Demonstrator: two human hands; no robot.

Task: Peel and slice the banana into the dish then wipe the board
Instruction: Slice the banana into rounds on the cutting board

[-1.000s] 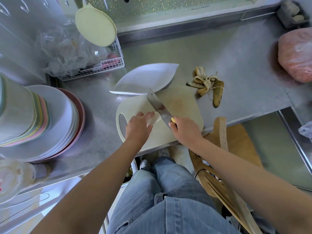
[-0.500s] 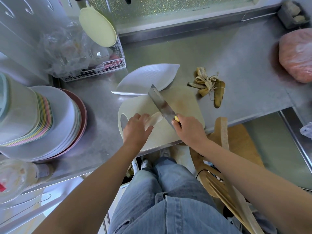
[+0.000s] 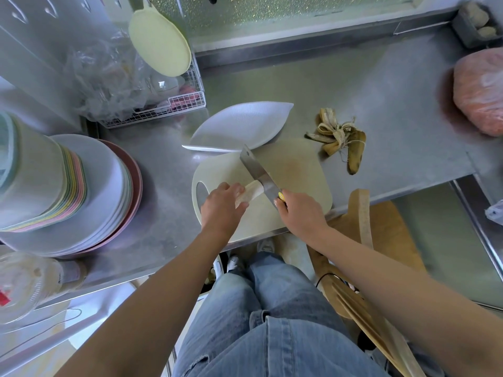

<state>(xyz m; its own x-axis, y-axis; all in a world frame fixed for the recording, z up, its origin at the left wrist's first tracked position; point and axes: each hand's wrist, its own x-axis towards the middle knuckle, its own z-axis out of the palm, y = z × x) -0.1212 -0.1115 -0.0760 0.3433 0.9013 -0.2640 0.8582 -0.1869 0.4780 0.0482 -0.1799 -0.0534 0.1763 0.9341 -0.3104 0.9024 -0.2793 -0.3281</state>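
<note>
The steel counter bears a stack of plates and a wire basket holding crumpled plastic bags. The leaf-shaped white dish touches the cutting board's far edge. On the board, the left hand curls round the peeled banana. The right hand grips the cleaver, blade against the banana's end.

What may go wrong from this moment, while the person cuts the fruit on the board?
1. The left hand holds the banana right beside the blade of the knife. A slip may cut the fingers.
2. The cutting board seems to lie at the front edge of the counter. Pressure from the right hand may shift or tip it.
</note>
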